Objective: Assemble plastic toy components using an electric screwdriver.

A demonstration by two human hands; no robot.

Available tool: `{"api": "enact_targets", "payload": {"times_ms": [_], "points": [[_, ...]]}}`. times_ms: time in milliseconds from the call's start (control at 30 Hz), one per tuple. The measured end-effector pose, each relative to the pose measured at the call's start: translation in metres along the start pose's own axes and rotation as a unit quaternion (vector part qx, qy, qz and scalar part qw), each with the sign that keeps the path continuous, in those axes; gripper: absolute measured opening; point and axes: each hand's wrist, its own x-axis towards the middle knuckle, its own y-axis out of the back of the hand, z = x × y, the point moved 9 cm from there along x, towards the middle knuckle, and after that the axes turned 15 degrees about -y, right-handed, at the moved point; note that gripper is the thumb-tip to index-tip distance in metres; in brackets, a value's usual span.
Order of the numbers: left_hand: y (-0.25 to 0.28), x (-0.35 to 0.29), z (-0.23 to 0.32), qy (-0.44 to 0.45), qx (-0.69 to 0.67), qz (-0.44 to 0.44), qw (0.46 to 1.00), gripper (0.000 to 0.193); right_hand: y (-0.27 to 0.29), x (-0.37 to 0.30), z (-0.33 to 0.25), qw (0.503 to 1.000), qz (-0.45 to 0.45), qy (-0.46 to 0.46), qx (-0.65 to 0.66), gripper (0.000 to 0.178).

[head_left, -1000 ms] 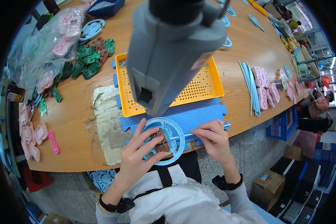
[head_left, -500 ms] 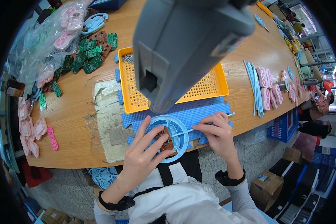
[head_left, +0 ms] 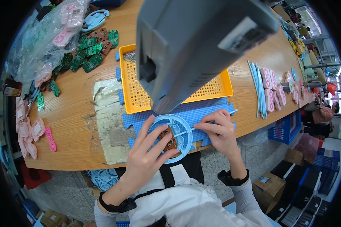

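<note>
My left hand (head_left: 143,154) lies over a light-blue plastic ring-shaped shell (head_left: 186,148), like a toy steering wheel. Its fingers hold the shell and press on a brown circuit board (head_left: 172,143) inside. Between the closed thumb and fingers of my right hand (head_left: 222,134) is a thin light-blue stick (head_left: 234,112), which sticks out on the far side of the hand and points at the shell's right rim. Whether the stick enters the rim cannot be made out. Under the shell is a blue foam mat (head_left: 212,108).
A large grey tool (head_left: 185,53) hangs over a yellow perforated tray (head_left: 226,85) with screws. Light-blue sticks (head_left: 258,90) and pink-and-white parts (head_left: 269,100) lie right. Green circuit boards (head_left: 91,62), pink parts (head_left: 38,128) and a plastic bag (head_left: 30,49) occupy the left.
The view has shifted slightly, and the grey tool looks larger. My right hand has moved slightly left toward the shell with the stick still in it. My left hand stays on the shell.
</note>
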Motion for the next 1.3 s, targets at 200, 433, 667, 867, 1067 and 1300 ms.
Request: {"api": "enact_targets", "payload": {"times_ms": [200,433,667,867,1067,1300], "points": [[0.000,0.004,0.003,-0.009,0.034,-0.016,0.999,0.038,0.001,0.000,-0.002,1.000,0.005,0.002,-0.003,0.024],[0.005,0.005,0.004,-0.019,0.055,-0.011,0.998,0.036,0.034,0.014,-0.035,0.991,0.030,-0.067,0.114,0.041],[0.007,0.003,0.002,-0.015,0.045,0.015,0.999,0.034,-0.016,0.072,-0.101,0.911,-0.030,-0.081,0.404,0.088],[0.003,-0.002,-0.005,0.000,0.017,0.016,1.000,0.037,-0.005,0.092,-0.103,0.912,0.013,0.003,0.411,0.067],[0.005,-0.003,-0.006,-0.006,0.005,0.012,1.000,0.037,0.029,0.104,-0.126,0.862,-0.009,0.138,0.488,0.077],[0.005,0.001,-0.008,-0.018,0.004,0.014,1.000,0.035,0.003,0.125,-0.113,0.872,-0.028,0.152,0.465,0.084]]}}
